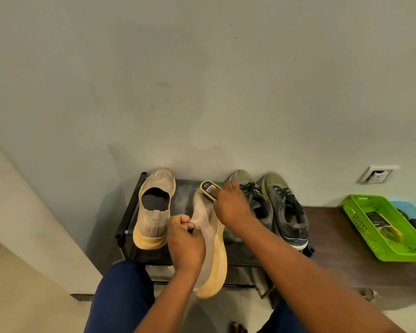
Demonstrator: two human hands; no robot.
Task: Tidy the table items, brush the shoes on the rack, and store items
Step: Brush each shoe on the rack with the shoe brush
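Both hands grip: left [186, 246] the shoe [208, 239], right [231, 207] half hiding the brush [208, 188].

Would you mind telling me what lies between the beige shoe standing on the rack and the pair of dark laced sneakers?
In the head view, the second beige shoe, held by the left hand, and the brush in the right hand.

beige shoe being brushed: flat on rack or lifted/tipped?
Tipped: the beige shoe lies on its side, sole edge facing right, heel past the rack front, left hand gripping it.
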